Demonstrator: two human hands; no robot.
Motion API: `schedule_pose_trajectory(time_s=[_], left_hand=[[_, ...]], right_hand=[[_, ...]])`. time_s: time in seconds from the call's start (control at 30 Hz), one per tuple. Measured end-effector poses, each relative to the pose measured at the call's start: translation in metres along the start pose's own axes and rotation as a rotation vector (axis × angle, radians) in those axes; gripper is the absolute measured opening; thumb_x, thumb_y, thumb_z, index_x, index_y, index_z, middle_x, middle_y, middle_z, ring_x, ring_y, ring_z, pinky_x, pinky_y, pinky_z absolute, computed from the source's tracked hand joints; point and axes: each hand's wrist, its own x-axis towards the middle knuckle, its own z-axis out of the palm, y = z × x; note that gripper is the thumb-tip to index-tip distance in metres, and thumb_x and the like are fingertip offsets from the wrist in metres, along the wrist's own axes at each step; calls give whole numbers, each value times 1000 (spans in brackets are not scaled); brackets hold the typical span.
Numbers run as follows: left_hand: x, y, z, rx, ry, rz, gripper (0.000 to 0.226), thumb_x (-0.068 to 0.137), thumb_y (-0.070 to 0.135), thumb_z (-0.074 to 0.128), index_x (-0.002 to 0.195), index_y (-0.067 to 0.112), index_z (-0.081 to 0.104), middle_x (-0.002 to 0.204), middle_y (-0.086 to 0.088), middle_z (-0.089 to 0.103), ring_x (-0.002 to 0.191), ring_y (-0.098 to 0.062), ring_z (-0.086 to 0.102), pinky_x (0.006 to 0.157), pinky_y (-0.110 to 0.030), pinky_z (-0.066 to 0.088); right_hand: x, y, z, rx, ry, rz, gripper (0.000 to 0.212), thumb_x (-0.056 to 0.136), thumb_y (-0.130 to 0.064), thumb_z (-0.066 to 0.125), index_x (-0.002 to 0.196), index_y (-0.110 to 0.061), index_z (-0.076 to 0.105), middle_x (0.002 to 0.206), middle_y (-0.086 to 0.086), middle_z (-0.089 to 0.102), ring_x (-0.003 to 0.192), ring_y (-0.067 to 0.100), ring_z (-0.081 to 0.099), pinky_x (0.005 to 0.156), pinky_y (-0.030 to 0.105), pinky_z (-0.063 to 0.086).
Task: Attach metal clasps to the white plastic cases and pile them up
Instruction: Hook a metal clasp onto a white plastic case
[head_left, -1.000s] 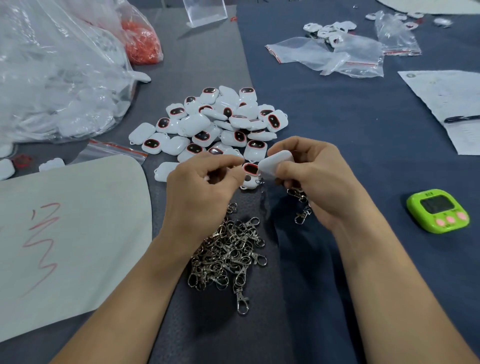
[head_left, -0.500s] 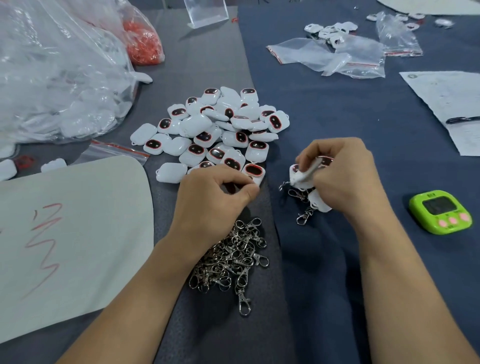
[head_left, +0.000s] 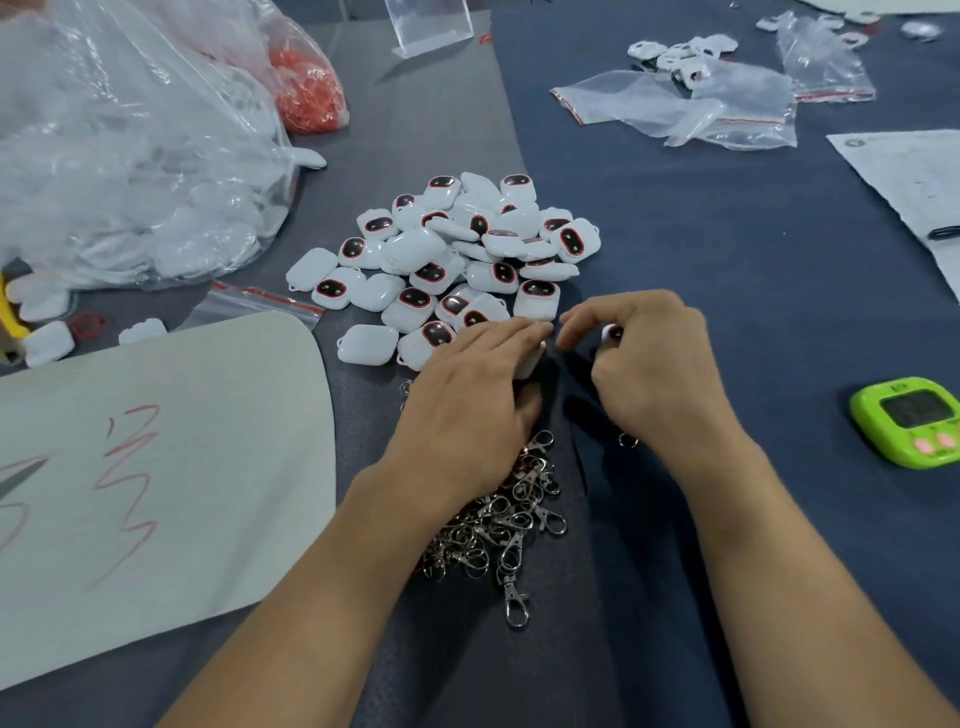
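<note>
1. Left hand (head_left: 467, 410) lies palm down with its fingers stretched forward over a white case (head_left: 531, 361). The thumb is hidden, so I cannot tell whether the hand grips the case or only covers it.
2. Right hand (head_left: 654, 374) is just beside it, index fingertips almost meeting. Its fingers are curled round a second case (head_left: 611, 332), of which only a sliver shows. A metal ring (head_left: 627, 440) peeks out below the palm.
3. At far left a large clear bag (head_left: 130, 171) bulges with white parts, and a few loose cases (head_left: 49, 343) lie near it.
4. A pale sheet (head_left: 182, 467) with red scrawl lies in front of the bag.
5. Behind it sits a bag of orange-red pieces (head_left: 306, 93).
6. The pile of white cases (head_left: 457, 260), many showing dark red-rimmed windows, rests on the grey mat (head_left: 415, 130), just beyond both hands.
7. The heap of metal clasps (head_left: 498, 519) lies under and beside the left wrist.
8. Empty zip bags (head_left: 701, 109) lie far back on the dark blue cloth (head_left: 727, 260).
9. A printed paper (head_left: 909, 176) lies at the right edge.
10. A green timer (head_left: 909, 421) sits well right of the right hand.
</note>
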Motion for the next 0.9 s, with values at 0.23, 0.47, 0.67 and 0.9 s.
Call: schedule_pose_trajectory(time_s=[0.23,0.47,0.67,0.9], left_hand=[[-4,-5,-4,-181,206,-61,29,97,19,65,123,28,72,109,13,75,98,-2,63,85,-6,41],[4,-12,-13,-681,542,-308,18,87,7,76,96,23,79,86,18,77,80,0,74,74,-16,56],[4,-14,-12,-852,447,-302,25,78,8,85,87,31,78,82,8,79,77,-12,76,72,-24,60],[2,-25,-12,-316,363,-303,43,89,9,69,126,33,70,117,17,72,109,5,62,97,-4,41]], right_hand=[[-9,-9,7,74,-41,-138,46,78,4,55,96,-30,80,94,-15,77,92,4,68,82,14,52],[-16,-22,14,455,-101,-133,26,85,-22,79,110,-30,74,92,-11,78,87,4,75,82,30,62],[-15,-25,16,498,-117,-61,5,93,-23,75,90,-27,72,72,-7,76,58,11,71,56,29,57],[0,-13,15,211,158,9,10,88,-26,75,78,-28,73,69,-24,70,62,-1,66,57,10,46]])
